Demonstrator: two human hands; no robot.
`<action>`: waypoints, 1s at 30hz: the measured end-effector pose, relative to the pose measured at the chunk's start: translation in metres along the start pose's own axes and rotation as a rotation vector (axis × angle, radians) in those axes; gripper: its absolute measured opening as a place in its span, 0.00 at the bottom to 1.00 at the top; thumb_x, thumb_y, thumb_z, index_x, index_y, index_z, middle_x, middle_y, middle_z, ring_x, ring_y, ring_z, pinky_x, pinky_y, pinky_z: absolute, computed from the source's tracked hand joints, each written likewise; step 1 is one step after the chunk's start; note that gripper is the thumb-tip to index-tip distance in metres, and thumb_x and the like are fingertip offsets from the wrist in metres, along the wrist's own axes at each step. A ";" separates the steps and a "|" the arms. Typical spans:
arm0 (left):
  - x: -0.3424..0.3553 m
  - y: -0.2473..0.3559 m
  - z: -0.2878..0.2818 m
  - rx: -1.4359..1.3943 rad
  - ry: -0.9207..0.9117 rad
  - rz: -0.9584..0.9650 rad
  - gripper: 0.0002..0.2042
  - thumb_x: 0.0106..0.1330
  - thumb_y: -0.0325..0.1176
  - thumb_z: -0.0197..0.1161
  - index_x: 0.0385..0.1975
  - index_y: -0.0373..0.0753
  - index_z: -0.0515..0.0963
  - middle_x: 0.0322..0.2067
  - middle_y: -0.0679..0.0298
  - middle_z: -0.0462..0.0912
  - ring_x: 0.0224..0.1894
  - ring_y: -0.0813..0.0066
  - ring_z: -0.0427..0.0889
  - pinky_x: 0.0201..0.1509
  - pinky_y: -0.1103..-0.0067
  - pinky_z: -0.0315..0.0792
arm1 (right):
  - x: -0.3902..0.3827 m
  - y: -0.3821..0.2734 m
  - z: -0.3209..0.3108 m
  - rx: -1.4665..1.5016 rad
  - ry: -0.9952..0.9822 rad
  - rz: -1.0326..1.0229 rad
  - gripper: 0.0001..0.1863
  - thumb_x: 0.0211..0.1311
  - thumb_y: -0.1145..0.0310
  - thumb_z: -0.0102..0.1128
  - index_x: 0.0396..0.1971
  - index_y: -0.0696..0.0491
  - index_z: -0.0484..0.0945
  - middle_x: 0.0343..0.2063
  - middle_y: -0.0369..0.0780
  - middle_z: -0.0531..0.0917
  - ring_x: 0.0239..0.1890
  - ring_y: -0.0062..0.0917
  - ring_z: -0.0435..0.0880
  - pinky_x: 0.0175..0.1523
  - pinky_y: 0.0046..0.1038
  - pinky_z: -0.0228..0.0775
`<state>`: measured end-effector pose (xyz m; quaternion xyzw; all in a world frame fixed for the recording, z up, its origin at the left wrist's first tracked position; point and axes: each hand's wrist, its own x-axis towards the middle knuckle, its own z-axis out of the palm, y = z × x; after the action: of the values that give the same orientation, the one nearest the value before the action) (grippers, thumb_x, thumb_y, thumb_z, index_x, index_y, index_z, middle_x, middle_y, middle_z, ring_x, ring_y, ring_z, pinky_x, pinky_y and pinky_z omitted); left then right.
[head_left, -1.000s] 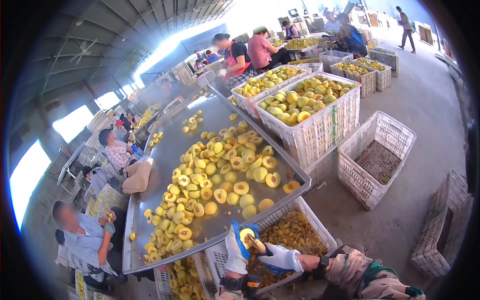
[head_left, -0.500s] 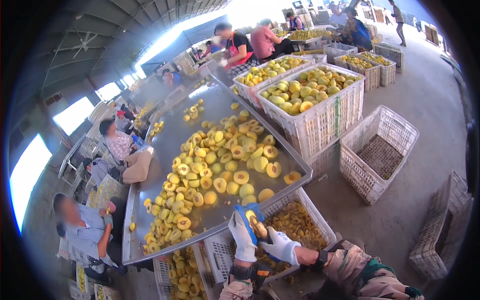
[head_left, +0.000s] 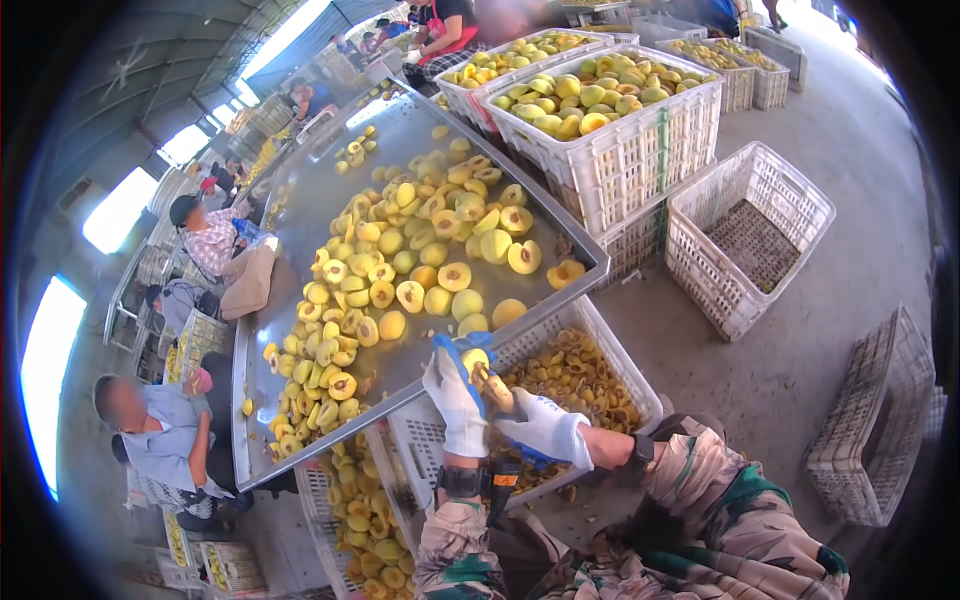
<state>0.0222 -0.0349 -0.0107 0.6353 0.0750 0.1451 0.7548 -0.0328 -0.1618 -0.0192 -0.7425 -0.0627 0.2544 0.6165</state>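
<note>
My hands meet over a white crate (head_left: pixel 652 402) of brownish-yellow fruit scraps (head_left: pixel 590 380), just off the near corner of a metal table. A white and blue work glove covers my left hand (head_left: pixel 458 400), its fingers closed around a yellow piece of peach-like fruit (head_left: pixel 475 358). In a matching glove, my right hand (head_left: pixel 545 425) grips a tan, stick-like handle (head_left: pixel 495 388) whose far end meets the fruit. The tool's working tip is hidden. Many halved yellow fruits (head_left: pixel 380 270), some with dark pit hollows, are heaped on the metal table (head_left: pixel 420 365).
Crates of whole-looking yellow fruit (head_left: pixel 590 95) are stacked beyond the table's right edge. An empty white crate (head_left: pixel 690 240) stands on the floor to the right, another (head_left: pixel 870 430) nearer. Below the table sits a crate of fruit halves (head_left: pixel 375 530). Seated people (head_left: pixel 165 430) line the left side.
The view has tipped downward, so table and crates sit higher in the picture and more of my sleeves shows. Both hands stay together on the fruit and the handle, slightly turned.
</note>
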 end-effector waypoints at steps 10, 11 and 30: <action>-0.007 0.000 0.002 -0.044 -0.074 -0.017 0.24 0.70 0.53 0.44 0.42 0.36 0.74 0.36 0.57 0.80 0.30 0.66 0.80 0.28 0.72 0.78 | 0.000 -0.008 -0.003 0.118 0.020 -0.004 0.21 0.58 0.60 0.59 0.45 0.59 0.71 0.35 0.43 0.80 0.36 0.27 0.80 0.38 0.28 0.71; -0.006 -0.002 0.002 -0.044 -0.026 -0.077 0.23 0.70 0.53 0.44 0.42 0.36 0.74 0.36 0.57 0.80 0.30 0.65 0.81 0.28 0.73 0.78 | 0.000 -0.008 -0.005 0.026 0.023 0.005 0.22 0.58 0.58 0.59 0.45 0.59 0.70 0.35 0.46 0.81 0.37 0.30 0.81 0.38 0.30 0.72; 0.007 0.007 -0.006 -0.101 -0.097 -0.225 0.18 0.70 0.44 0.49 0.34 0.32 0.75 0.29 0.58 0.81 0.27 0.72 0.79 0.32 0.78 0.74 | 0.000 -0.004 -0.006 -0.255 0.069 -0.106 0.20 0.59 0.59 0.54 0.42 0.60 0.65 0.31 0.57 0.79 0.37 0.53 0.78 0.40 0.43 0.69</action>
<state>0.0266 -0.0261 -0.0039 0.5903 0.1020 0.0322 0.8001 -0.0291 -0.1658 -0.0150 -0.8186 -0.1126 0.1859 0.5316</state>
